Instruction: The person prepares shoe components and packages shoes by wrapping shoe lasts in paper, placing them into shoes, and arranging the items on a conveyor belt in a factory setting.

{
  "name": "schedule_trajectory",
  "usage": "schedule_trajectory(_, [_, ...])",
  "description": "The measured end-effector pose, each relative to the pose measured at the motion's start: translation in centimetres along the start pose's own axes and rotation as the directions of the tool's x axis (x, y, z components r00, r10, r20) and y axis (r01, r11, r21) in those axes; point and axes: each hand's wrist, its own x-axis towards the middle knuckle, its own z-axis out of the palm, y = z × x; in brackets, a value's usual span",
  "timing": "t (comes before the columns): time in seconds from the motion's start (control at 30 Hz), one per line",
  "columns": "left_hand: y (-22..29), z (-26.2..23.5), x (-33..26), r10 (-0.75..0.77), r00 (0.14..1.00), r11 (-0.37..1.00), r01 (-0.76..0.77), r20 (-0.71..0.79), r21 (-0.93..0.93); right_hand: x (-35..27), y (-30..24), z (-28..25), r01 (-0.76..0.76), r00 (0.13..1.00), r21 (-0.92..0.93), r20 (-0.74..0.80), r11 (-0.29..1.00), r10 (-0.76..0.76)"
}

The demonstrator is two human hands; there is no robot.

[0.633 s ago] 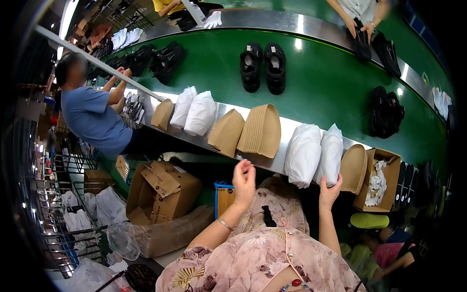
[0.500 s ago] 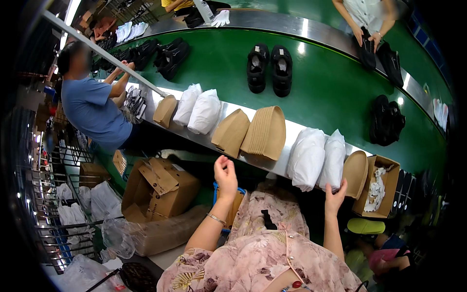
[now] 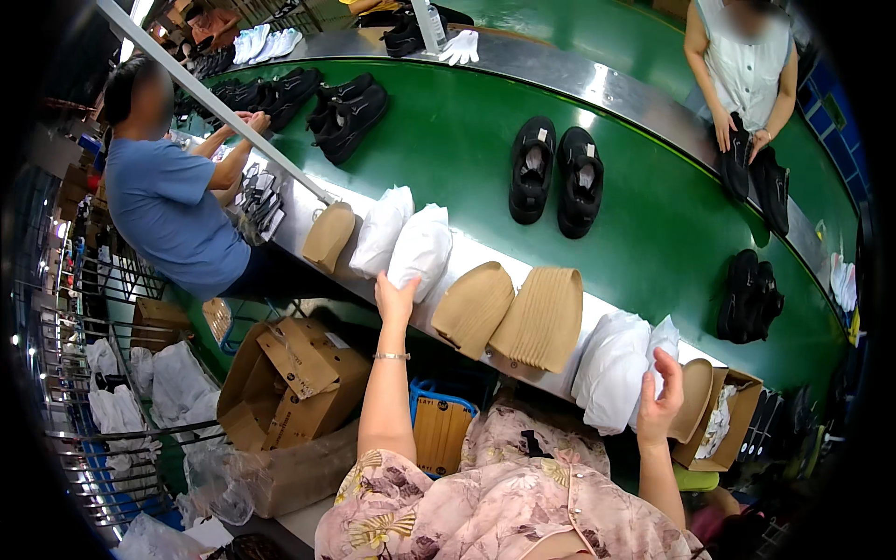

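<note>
My left hand point(image 3: 396, 301) reaches forward, its fingers and thumb curled around the near end of a white wrapped bundle point(image 3: 422, 250). Another white bundle point(image 3: 382, 231) leans beside it on the left; the wrapping hides what is inside. My right hand point(image 3: 659, 399) is raised with fingers apart, holding nothing. Just behind it stands a white bundle point(image 3: 664, 338), partly hidden by my fingers, and left of that a larger one point(image 3: 611, 370). Between the two pairs sit a nested stack of brown moulded card inserts point(image 3: 539, 319) and a smaller brown insert piece point(image 3: 472, 306).
Black shoes point(image 3: 556, 177) stand on the green belt point(image 3: 448, 140). At right is an open carton point(image 3: 731, 425) with crumpled paper; at lower left, a large carton point(image 3: 294, 383) and wire rack point(image 3: 112, 448). A person in blue point(image 3: 177, 205) works at left, another point(image 3: 742, 84) across the belt.
My left hand has moved forward and left to the left pair's nearer white bundle. My right hand has come off the right-hand bundle and lifted. The view has shifted; shoes appear further right and lower.
</note>
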Motion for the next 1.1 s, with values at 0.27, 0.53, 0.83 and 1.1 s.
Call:
schedule_trajectory(0.27, [2.2, -5.8, -1.4, -0.044, 0.999, 0.927, 0.041, 0.000, -0.373, 3.5, -0.8, 2.8, -0.060, 0.995, 0.077, 0.083, 0.995, 0.053])
schedule_trajectory(0.53, [14.1, -7.8, -9.0, 0.247, 0.967, 0.784, -0.162, 0.062, -0.600, 6.4, -7.1, 12.1, -0.316, 0.861, 0.439, 0.505, 0.841, 0.060])
schedule_trajectory(0.83, [23.0, -3.0, -13.7, 0.545, 0.719, 0.626, -0.007, 0.432, -0.780, 9.1, -4.5, 11.6, -0.264, 0.919, 0.612, -0.075, 0.745, 0.387])
schedule_trajectory(1.1, [32.9, 0.9, -13.9, 0.804, 0.016, 0.364, 0.777, 0.594, -0.514, 10.2, -3.0, 3.8, -0.303, 0.894, 0.819, 0.066, 0.487, 0.444])
